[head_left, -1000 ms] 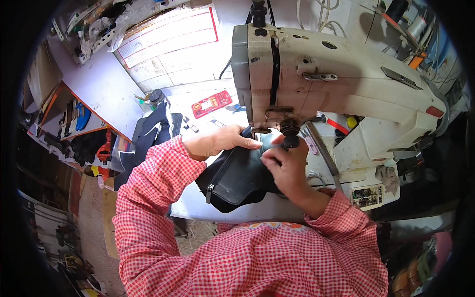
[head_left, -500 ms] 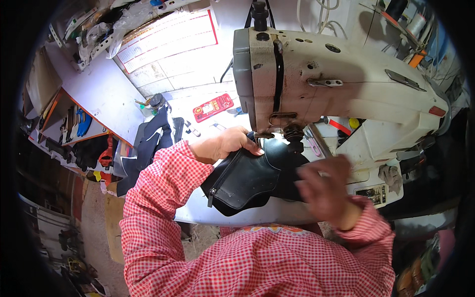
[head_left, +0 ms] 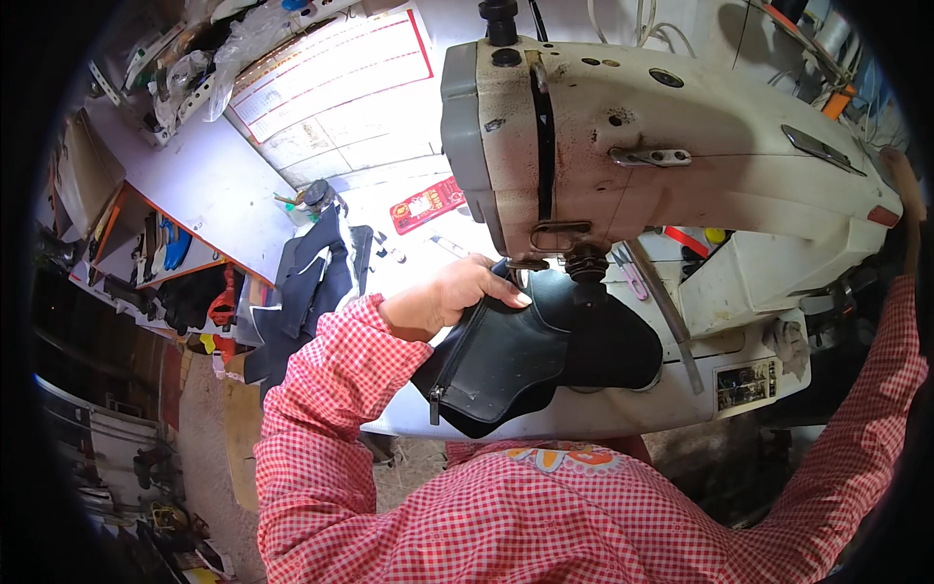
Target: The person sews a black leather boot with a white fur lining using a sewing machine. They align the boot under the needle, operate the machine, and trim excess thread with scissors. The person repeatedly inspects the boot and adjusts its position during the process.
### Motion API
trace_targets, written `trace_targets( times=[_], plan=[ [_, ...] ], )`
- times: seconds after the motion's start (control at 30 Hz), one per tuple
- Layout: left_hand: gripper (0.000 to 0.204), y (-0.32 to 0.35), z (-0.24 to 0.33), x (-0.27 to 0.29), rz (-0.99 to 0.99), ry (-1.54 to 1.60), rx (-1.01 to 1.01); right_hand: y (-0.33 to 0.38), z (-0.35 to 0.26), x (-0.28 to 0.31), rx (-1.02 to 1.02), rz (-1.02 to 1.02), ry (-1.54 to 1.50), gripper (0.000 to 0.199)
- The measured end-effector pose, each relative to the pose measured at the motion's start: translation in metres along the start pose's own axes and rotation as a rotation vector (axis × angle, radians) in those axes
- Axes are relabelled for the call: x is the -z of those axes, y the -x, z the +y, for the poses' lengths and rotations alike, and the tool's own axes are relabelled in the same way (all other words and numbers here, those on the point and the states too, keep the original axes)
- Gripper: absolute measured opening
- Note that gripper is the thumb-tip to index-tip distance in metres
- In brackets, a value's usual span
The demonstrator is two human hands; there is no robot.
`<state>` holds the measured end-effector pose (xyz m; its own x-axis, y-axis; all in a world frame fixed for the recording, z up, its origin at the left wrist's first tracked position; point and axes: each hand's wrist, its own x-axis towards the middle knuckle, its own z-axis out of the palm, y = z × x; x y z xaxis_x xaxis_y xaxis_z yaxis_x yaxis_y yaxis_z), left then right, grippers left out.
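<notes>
A black leather piece with a zipper lies under the head of a sewing machine. Its metal zipper pull hangs at the lower left corner. My left hand pinches the leather's upper edge beside the needle area, thumb on top; the fingers underneath are hidden. The needle itself is hard to make out behind the machine head. My right hand reaches to the far right end of the machine, by the rounded end of its body. Its fingers are mostly hidden there.
A red packet lies on the white table behind the leather. Dark cut pieces are piled at left, near an orange-edged shelf. Right of the needle area are a pink-handled tool and a long metal strip.
My right hand has gone from beside the leather to the machine's far right end. My left hand keeps its grip on the leather. The view has shifted slightly.
</notes>
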<state>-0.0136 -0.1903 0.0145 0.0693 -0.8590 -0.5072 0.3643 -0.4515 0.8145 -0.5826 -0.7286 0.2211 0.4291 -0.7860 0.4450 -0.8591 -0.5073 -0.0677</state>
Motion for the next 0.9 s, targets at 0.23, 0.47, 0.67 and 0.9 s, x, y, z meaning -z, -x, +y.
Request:
trace_targets(
  times=[0.23,0.47,0.67,0.9],
  plan=[
    [0.022,0.007,0.003,-0.005,0.007,-0.015,0.056,0.012,0.026,-0.010,0.044,0.047,-0.005,0.036],
    [0.029,0.009,0.008,-0.008,-0.023,0.021,0.072,0.059,0.032,-0.026,0.014,0.438,0.205,0.036],
    [0.029,0.005,0.006,-0.002,-0.036,-0.022,0.097,0.124,-0.039,-0.040,-0.044,0.722,-0.056,0.036],
    [0.025,0.003,0.002,0.007,-0.084,-0.025,0.020,0.196,-0.194,-0.036,-0.217,0.909,-0.701,0.040]
  ],
)
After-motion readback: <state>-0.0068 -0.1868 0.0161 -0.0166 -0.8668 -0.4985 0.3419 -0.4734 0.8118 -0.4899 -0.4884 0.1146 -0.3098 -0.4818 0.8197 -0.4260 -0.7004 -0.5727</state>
